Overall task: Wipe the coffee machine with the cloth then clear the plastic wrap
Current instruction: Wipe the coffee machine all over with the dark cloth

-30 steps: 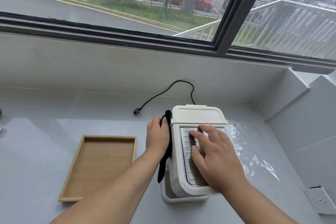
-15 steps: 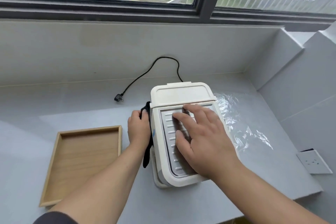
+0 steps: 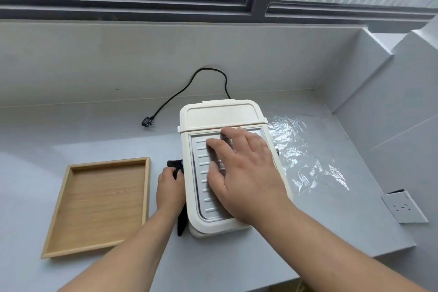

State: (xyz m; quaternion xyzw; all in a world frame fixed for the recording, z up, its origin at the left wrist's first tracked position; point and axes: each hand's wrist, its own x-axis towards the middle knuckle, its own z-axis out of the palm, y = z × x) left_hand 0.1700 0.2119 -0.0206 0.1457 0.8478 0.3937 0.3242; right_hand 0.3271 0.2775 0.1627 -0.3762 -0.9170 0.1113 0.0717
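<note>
A cream-white coffee machine stands on the grey counter, seen from above, with a ribbed grey top plate. My right hand lies flat on that plate, fingers spread, holding nothing. My left hand presses a black cloth against the machine's left side; the cloth shows above and below the hand. A sheet of clear plastic wrap lies crumpled on the counter just right of the machine.
An empty wooden tray sits left of my left hand. The machine's black cord and plug trail toward the back wall. A white socket plate lies at the right. The counter's front edge runs near my forearms.
My left hand and the cloth have slid down the machine's left side toward me. The camera has tilted downward. My right hand has stayed on the top plate.
</note>
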